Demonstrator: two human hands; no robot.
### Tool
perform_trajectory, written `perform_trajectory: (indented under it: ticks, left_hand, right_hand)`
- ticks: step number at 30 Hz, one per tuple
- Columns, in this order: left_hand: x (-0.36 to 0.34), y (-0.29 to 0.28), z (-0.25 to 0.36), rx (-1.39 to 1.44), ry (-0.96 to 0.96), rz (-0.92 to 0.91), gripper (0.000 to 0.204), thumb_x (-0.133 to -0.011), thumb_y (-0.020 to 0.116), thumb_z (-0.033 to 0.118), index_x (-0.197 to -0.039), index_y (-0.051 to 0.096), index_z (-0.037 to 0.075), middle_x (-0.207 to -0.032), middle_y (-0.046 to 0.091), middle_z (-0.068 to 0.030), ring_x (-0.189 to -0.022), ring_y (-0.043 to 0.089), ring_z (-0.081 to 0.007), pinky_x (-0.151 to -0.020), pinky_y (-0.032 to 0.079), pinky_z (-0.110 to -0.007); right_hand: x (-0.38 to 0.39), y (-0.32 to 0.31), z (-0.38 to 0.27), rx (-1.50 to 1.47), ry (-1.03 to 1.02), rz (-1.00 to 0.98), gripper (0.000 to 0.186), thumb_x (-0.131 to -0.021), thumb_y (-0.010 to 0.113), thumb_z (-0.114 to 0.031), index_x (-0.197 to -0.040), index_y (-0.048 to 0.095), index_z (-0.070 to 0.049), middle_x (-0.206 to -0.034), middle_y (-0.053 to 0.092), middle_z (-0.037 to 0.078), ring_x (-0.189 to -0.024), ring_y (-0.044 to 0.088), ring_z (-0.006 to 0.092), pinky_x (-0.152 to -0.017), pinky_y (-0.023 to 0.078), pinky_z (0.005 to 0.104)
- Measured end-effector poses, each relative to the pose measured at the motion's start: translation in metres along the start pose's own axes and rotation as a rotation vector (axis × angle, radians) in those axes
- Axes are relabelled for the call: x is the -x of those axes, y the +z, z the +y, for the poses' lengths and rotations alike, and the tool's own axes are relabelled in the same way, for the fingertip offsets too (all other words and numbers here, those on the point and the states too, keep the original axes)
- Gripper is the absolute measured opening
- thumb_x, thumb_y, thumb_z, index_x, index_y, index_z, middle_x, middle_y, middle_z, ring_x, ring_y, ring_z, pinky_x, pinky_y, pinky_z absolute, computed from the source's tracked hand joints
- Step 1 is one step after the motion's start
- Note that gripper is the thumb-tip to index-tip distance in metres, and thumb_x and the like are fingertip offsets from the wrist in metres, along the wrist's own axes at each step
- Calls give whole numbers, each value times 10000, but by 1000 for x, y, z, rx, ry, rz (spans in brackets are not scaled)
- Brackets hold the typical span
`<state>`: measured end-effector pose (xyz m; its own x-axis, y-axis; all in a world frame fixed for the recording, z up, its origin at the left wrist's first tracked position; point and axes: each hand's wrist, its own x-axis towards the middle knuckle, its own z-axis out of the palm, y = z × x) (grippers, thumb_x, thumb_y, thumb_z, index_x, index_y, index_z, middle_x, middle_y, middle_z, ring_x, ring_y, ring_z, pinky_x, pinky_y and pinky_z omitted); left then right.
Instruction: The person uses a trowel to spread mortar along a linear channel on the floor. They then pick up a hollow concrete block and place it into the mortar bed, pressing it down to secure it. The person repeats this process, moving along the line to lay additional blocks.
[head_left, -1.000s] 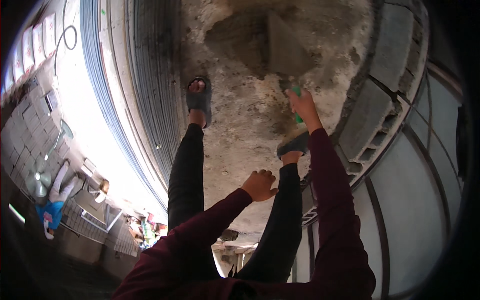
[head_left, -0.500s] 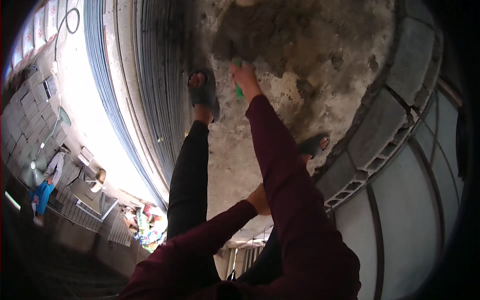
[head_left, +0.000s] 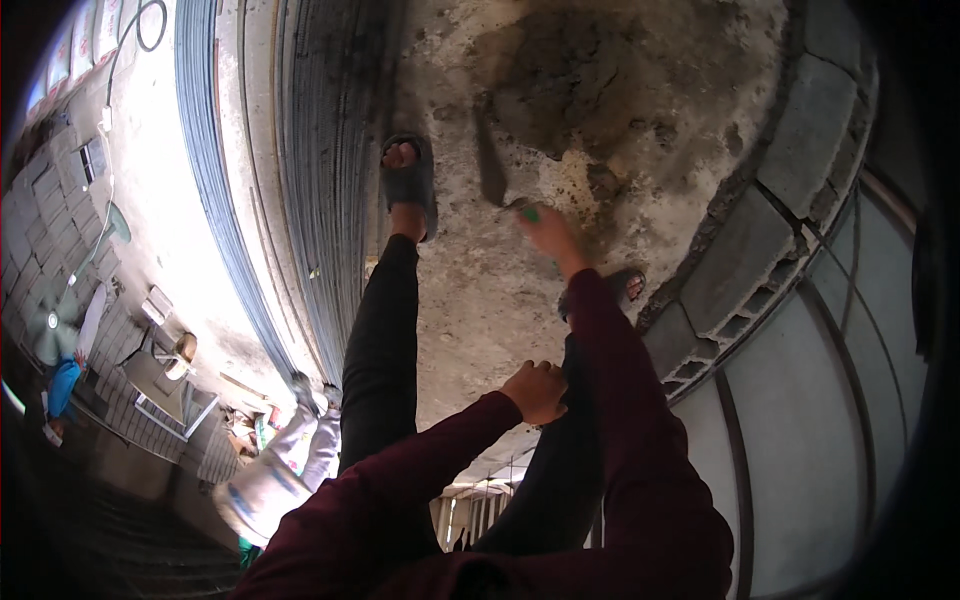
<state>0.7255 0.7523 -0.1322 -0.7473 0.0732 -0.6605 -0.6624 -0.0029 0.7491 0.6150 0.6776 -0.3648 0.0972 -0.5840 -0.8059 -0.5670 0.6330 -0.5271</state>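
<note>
My right hand [head_left: 552, 240] is closed around the green handle [head_left: 530, 214] of a trowel. The trowel's long dark blade [head_left: 488, 160] points away from me, low over the concrete floor; whether it touches I cannot tell. Beyond the blade lies a dark, damp-looking patch of mortar or cement [head_left: 570, 65]. My left hand [head_left: 537, 392] rests against my right leg near the knee, its fingers curled, with nothing visible in them. My sandalled feet stand apart, one on each side of the work area.
Stacked long grey sheets or strips [head_left: 325, 180] run along my left. Hollow concrete blocks [head_left: 745, 265] form a low curved row on my right, before pale panels [head_left: 800, 410]. At lower left another person [head_left: 270, 490] stands behind the stack; a fan [head_left: 52, 320] is farther left.
My right hand has drawn back toward me and slightly right, bringing the trowel blade into plain sight. My left hand now shows clear of the right forearm. A person has appeared at lower left.
</note>
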Motion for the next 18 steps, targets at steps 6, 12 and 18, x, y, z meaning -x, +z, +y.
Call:
perform_trajectory:
  ticks: [6,12,18]
  left_hand:
    - [-8,9,-14,-40,-16,72,418,-840,614,391,-1034,644,22,-1055,601,-146,-1091,546,-308,-887,456,-457]
    - [-12,2,-8,-24,-3,10,409,-848,615,387,-1013,645,14,-1070,599,-149,-1091,548,-310,-880,464,-459]
    - [-11,-10,0,-10,1,-38,408,-853,611,391,-1004,644,13,-1069,599,-144,-1091,547,-307,-884,461,-465]
  right_hand:
    - [-41,-65,-25,183,120,-2,638,-943,484,-557,-978,630,63,-861,639,257,-839,635,372,-767,492,460]
    - [-11,-152,42,-394,278,61,559,-959,489,-536,-814,596,-7,-559,502,39,-459,484,156,-461,389,328]
    - [98,-83,98,-451,159,441,402,-927,625,-404,-790,572,-30,-525,463,9,-470,467,114,-478,364,303]
